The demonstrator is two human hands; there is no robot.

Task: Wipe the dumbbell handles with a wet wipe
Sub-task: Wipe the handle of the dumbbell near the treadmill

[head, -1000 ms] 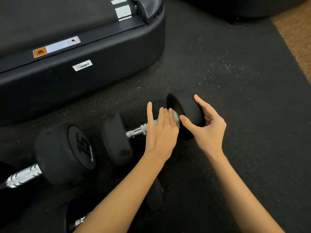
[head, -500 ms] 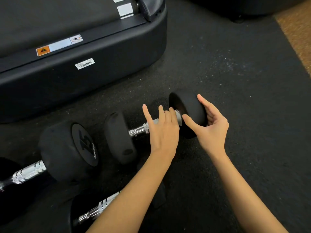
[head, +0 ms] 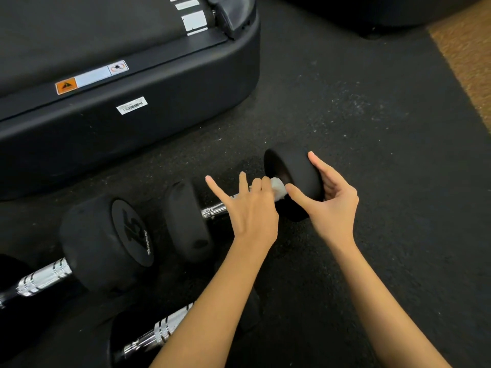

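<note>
The white wet wipe (head: 279, 189) sits bunched on the chrome handle (head: 215, 209) right against the far head (head: 293, 179), pinched under the left hand (head: 252, 211), whose outer fingers splay free. The right hand (head: 333, 205) cups that head, thumb in front, fingers behind. The risk: the round dumbbell rolls on the rubber floor (head: 372, 128) if that bracing loosens, and the wipe slips off.
</note>
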